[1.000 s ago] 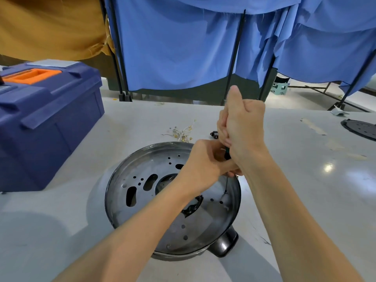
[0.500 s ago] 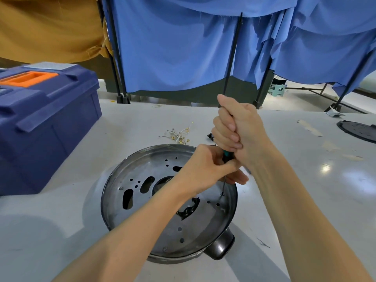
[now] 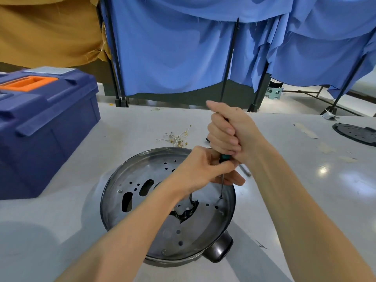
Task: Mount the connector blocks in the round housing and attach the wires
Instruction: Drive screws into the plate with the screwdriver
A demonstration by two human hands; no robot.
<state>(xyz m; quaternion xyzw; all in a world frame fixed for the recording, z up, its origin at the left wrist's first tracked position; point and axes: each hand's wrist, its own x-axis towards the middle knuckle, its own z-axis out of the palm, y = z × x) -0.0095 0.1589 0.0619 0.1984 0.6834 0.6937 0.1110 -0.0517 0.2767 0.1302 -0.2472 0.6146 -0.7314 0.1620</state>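
The right hand (image 3: 230,135), fist wrapped round the screwdriver (image 3: 224,157) handle, has rotated since a second ago. The left hand (image 3: 201,169) pinches its collar to steady it. The tip sits on a screw (image 3: 220,197) inside the round housing (image 3: 104,200) on the counter (image 3: 61,231), so a fastener is probably being driven home.

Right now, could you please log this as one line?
right hand: grips screwdriver | left hand: pinches its shaft | tip: on round housing floor
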